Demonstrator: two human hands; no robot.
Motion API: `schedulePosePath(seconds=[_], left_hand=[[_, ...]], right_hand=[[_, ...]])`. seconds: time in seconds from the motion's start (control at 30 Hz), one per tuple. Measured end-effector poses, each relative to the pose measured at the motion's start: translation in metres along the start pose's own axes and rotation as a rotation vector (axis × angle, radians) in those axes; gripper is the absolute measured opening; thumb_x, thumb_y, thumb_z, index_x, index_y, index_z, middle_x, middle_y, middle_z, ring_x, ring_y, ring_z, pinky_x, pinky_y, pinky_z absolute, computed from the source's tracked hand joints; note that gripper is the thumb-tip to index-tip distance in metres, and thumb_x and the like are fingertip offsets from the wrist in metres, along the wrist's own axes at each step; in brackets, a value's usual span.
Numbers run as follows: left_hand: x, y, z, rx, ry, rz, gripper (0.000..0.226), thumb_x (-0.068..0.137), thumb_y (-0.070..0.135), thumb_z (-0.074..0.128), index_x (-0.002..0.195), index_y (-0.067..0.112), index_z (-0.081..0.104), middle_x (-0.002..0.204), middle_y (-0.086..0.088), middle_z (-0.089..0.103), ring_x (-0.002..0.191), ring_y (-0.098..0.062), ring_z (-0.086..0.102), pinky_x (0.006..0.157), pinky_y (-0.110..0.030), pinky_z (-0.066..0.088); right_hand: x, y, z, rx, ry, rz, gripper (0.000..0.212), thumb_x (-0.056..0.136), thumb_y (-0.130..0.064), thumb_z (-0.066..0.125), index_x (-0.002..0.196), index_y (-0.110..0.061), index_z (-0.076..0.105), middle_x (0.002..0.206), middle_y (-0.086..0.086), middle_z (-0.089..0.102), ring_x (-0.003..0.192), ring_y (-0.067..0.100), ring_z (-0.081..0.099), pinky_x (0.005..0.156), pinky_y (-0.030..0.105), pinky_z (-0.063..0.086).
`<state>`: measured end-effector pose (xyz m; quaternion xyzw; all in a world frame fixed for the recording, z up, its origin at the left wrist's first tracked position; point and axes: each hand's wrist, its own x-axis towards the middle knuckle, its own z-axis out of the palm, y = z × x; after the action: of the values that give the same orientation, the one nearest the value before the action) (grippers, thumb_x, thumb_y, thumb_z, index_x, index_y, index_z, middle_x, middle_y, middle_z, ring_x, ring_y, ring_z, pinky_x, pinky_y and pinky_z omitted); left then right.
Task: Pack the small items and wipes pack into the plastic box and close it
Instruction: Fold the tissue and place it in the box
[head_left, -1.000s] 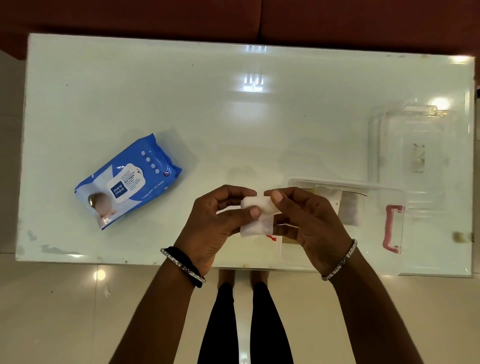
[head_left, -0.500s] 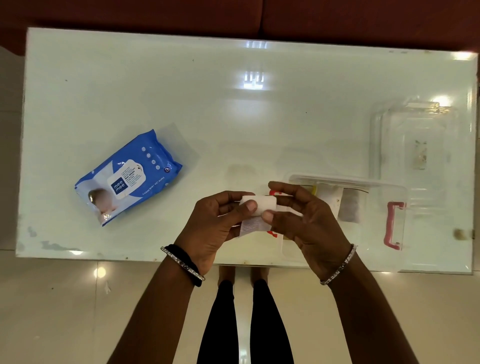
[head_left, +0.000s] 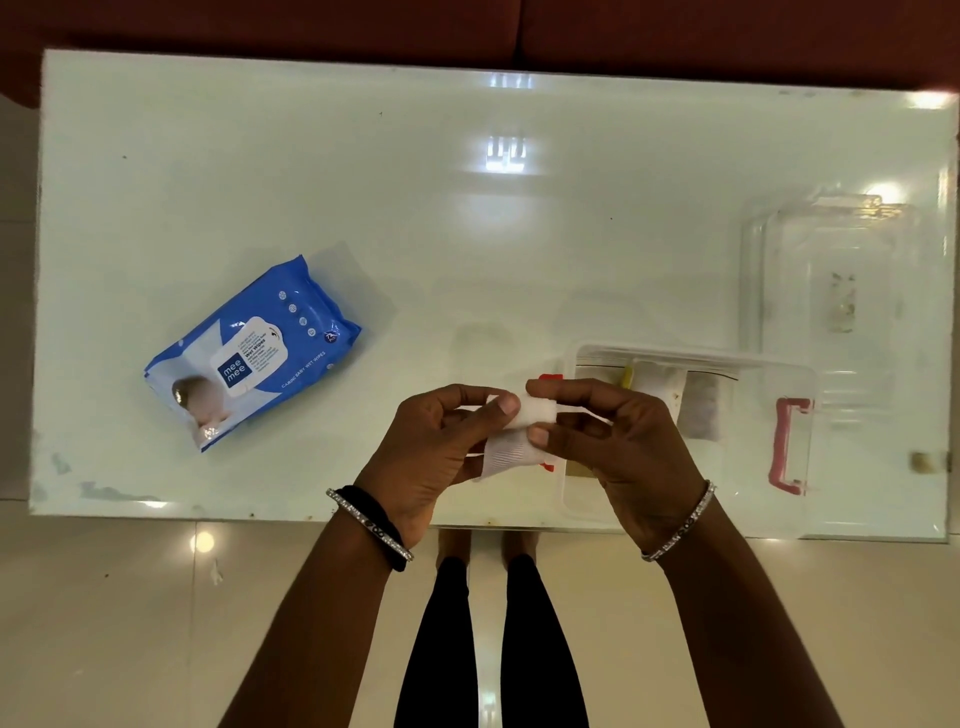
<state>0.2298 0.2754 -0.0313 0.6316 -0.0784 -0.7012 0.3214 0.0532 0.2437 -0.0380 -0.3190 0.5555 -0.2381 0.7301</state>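
Both of my hands hold a small white gauze roll (head_left: 519, 421) above the table's near edge. My left hand (head_left: 441, 457) pinches its left end, with a loose ribbed strip hanging below. My right hand (head_left: 618, 447) grips the right end between thumb and fingers. The clear plastic box (head_left: 748, 364) stands open just right of my hands, with pale items and a yellow piece inside and red latches at its ends. The blue wipes pack (head_left: 254, 348) lies tilted at the left of the table. The clear lid (head_left: 831, 291) rests at the far right.
The white glossy table (head_left: 467, 218) has its near edge under my wrists. A dark red sofa runs along the far side. My legs and the tiled floor show below the table edge.
My hands have drawn closer together on the gauze roll, and the loose strip now hangs shorter below it. The wipes pack, box and lid have not moved.
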Motion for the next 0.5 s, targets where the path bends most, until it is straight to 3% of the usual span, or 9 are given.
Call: schedulePosePath(seconds=[0.1, 0.2, 0.27, 0.37, 0.5], left_hand=[[-0.0002, -0.0025, -0.0013, 0.038, 0.007, 0.033, 0.039, 0.068, 0.027, 0.077, 0.104, 0.015, 0.072, 0.100, -0.016, 0.076, 0.092, -0.027, 0.074, 0.079, -0.039, 0.061], [-0.0007, -0.0036, -0.0032, 0.036, -0.013, 0.082, 0.028, 0.077, 0.012, 0.076, 0.105, 0.015, 0.071, 0.100, -0.013, 0.074, 0.087, -0.023, 0.074, 0.072, -0.034, 0.062], [-0.0009, -0.0038, -0.0032, 0.038, -0.028, 0.095, 0.028, 0.077, 0.010, 0.076, 0.104, 0.015, 0.071, 0.099, -0.012, 0.074, 0.086, -0.023, 0.074, 0.073, -0.035, 0.062], [-0.0009, -0.0031, -0.0027, 0.051, -0.032, 0.105, 0.037, 0.070, 0.017, 0.080, 0.106, 0.016, 0.070, 0.096, -0.008, 0.076, 0.085, -0.022, 0.074, 0.075, -0.036, 0.062], [-0.0010, -0.0019, -0.0026, 0.018, -0.029, 0.050, 0.052, 0.059, 0.041, 0.079, 0.106, 0.017, 0.072, 0.099, -0.007, 0.076, 0.092, -0.022, 0.075, 0.069, -0.029, 0.060]], right_hand=[[-0.0010, 0.0011, -0.0015, 0.026, -0.026, 0.029, 0.050, 0.062, -0.014, 0.082, 0.112, -0.009, 0.072, 0.115, 0.016, 0.072, 0.102, 0.038, 0.070, 0.093, 0.061, 0.051], [-0.0010, -0.0010, 0.0007, 0.094, -0.003, 0.105, 0.055, 0.063, -0.036, 0.081, 0.113, -0.013, 0.072, 0.112, 0.019, 0.072, 0.103, 0.036, 0.070, 0.084, 0.045, 0.060], [0.0008, -0.0015, 0.0019, 0.089, 0.021, 0.129, 0.050, 0.064, -0.037, 0.078, 0.106, -0.010, 0.074, 0.105, 0.017, 0.075, 0.097, 0.033, 0.073, 0.077, 0.037, 0.061], [0.0041, 0.0005, 0.0019, 0.076, 0.049, 0.125, 0.031, 0.066, -0.025, 0.075, 0.092, -0.007, 0.076, 0.093, 0.014, 0.078, 0.088, 0.031, 0.075, 0.079, 0.040, 0.062], [0.0036, 0.0014, 0.0013, 0.068, 0.056, 0.065, 0.036, 0.062, -0.022, 0.080, 0.094, -0.007, 0.077, 0.094, 0.019, 0.077, 0.086, 0.034, 0.073, 0.083, 0.046, 0.059]])
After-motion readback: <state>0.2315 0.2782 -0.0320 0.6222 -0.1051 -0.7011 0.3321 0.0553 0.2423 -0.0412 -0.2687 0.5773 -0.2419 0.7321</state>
